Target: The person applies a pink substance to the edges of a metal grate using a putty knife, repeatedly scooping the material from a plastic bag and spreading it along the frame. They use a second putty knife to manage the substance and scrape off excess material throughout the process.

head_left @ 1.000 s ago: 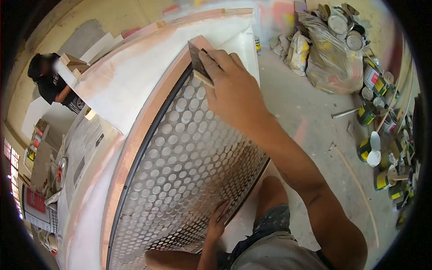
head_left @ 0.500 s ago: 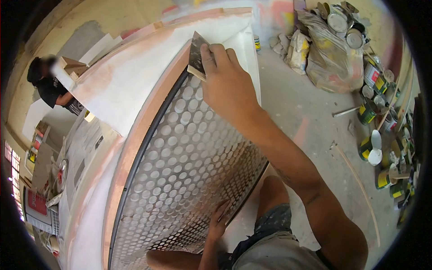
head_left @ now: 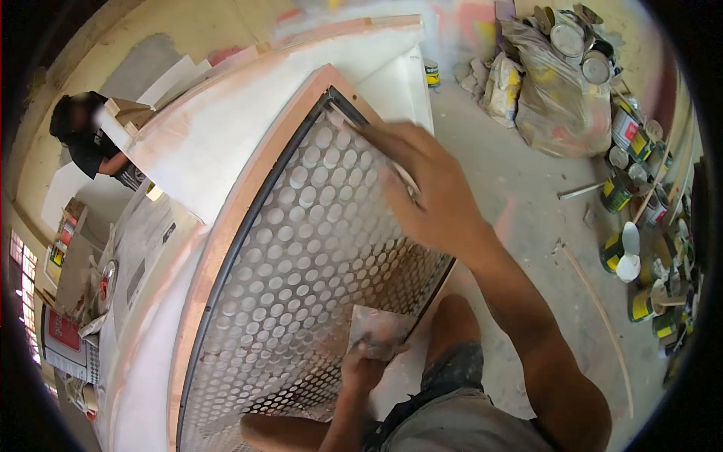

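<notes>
A perforated metal panel [head_left: 301, 226] with a black edge sits within a pinkish, filler-coated border [head_left: 241, 181]. My right hand [head_left: 429, 188] is closed on a thin scraper blade [head_left: 343, 119], which lies along the panel's upper right edge near its top corner; the hand is blurred. Lower down, my left hand [head_left: 364, 365] grips a flat, stained plate [head_left: 384, 325] by its lower part, over the lower right of the panel.
A person [head_left: 94, 143] in dark clothes is behind the white structure [head_left: 188, 143] at the upper left. Paint cans [head_left: 617, 188], a plastic bag [head_left: 557, 105] and a wooden strip [head_left: 599, 309] lie on the floor at the right.
My right hand has moved right and down from the border's top corner, uncovering it. My left hand has come up slightly, and the flat plate in it now shows.
</notes>
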{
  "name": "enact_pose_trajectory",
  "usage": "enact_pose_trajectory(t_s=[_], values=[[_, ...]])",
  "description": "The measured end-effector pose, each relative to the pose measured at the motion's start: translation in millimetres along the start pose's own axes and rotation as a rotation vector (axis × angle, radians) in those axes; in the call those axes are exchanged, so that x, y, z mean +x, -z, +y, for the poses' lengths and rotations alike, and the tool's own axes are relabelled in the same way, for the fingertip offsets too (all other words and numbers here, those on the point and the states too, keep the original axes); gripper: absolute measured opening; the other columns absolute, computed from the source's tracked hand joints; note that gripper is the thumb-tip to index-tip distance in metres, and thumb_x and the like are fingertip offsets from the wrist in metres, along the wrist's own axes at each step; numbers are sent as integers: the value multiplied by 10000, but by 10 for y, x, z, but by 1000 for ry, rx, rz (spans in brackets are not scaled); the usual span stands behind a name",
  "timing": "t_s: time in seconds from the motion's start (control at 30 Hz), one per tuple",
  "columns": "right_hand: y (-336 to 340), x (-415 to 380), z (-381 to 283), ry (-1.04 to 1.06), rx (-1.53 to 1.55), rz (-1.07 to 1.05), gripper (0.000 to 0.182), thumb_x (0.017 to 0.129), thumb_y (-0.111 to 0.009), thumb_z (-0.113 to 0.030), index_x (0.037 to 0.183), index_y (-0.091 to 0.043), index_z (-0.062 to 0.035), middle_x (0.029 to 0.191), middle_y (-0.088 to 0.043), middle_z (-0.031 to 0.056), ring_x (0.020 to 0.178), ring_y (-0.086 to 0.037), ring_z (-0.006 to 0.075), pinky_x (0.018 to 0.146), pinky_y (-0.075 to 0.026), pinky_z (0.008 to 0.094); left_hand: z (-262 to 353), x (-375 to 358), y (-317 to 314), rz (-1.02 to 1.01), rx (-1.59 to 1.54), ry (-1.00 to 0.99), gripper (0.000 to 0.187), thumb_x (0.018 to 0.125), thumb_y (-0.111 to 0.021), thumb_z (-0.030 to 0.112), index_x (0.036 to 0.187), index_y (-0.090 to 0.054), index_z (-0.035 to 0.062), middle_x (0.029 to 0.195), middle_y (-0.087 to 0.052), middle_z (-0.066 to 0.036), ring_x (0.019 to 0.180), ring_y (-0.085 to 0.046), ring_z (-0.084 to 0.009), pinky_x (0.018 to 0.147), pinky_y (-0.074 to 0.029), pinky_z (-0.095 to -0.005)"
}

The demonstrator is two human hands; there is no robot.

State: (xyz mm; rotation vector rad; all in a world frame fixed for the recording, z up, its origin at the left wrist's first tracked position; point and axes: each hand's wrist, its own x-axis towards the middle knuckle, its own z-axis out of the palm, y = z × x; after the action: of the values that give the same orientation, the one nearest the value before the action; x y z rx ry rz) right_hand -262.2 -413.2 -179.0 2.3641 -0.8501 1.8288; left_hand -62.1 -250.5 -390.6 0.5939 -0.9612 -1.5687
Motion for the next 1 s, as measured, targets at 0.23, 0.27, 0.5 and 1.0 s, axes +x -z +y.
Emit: enact_pose_trajectory(t_s=[0.23, 0.27, 0.5, 1.0], values=[[257, -857, -355, 364, 461, -489, 588, 760, -656, -51, 1337, -605, -151, 1348, -552, 136, 1164, -538, 362, 1002, -452, 462, 516, 353, -737, 328, -415, -13, 575, 1018, -387, 518, 1322, -501, 43, 1191, -592, -118, 1062, -608, -237, 841, -538, -414], [198, -956, -293, 365, 460, -488, 588, 760, -656, -51, 1337, -605, -151, 1348, -552, 136, 1164, -538, 362, 1002, -452, 462, 586, 361, -820, 443, -142, -41, 582, 1015, -389, 530, 1319, -504, 48, 1183, -590, -110, 1040, -610, -223, 839, -529, -391], [114, -608, 91, -89, -130, -382, 753, 790, -711, -96, 1483, -420, -142, 1323, -474, 179, 1143, -489, 394, 1010, -430, 477, 516, 18, -392, 19, -76, -342, 594, 1037, -350, 477, 1471, -374, 72, 1273, -547, -114, 1172, -536, -243, 1023, -420, -412], [-738, 489, 90, -182, -362, 77, 678, 783, -595, 41, 1428, -388, 50, 1247, -471, 225, 1070, -486, 406, 949, -478, 440, 321, -238, -191, 444, 53, -3, 678, 929, -516, 612, 1240, -526, 10, 1105, -610, -142, 979, -624, -273, 870, -511, -416]])
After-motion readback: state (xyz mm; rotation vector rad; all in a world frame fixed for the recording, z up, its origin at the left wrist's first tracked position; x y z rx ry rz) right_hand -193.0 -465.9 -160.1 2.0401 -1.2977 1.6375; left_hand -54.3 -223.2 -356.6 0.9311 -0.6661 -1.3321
